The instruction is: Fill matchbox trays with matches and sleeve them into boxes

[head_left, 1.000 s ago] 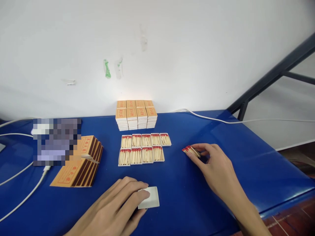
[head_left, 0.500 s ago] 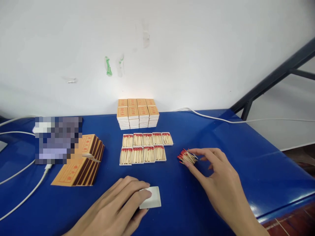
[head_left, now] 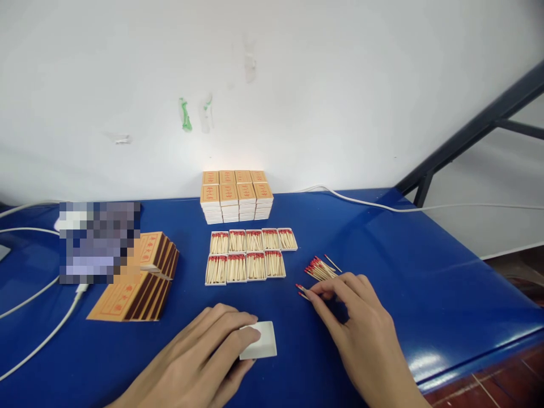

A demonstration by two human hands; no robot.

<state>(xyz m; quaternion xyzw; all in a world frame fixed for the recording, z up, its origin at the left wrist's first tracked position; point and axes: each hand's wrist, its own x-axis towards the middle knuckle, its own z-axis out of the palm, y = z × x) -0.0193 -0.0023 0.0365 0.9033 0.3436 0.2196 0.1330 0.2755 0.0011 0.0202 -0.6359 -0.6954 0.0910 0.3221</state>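
Observation:
My left hand (head_left: pixel 208 351) is closed on a small white matchbox tray (head_left: pixel 267 341) at the front of the table, a finger reaching over its inside; the bare white bottom shows. To the right, my right hand (head_left: pixel 355 323) pinches a couple of matches (head_left: pixel 302 290) between thumb and forefinger, red heads pointing left. Just beyond its fingers lies a loose pile of matches (head_left: pixel 318 269), with one match (head_left: pixel 333 263) apart at its right. In two rows farther back stand several trays filled with matches (head_left: pixel 247 266), heads away from me.
Several stacked orange matchboxes (head_left: pixel 229 194) stand against the white wall. At left are flattened-looking orange matchbox sleeves (head_left: pixel 127 296) beside a blurred dark object (head_left: pixel 97 241) and a white cable (head_left: pixel 55 340). A dark metal frame (head_left: pixel 463 133) rises behind the blue table (head_left: pixel 463 306) at right.
My right hand has drawn back from the pile toward me, with a couple of matches now in its pinch. The left hand and the white tray have stayed in place.

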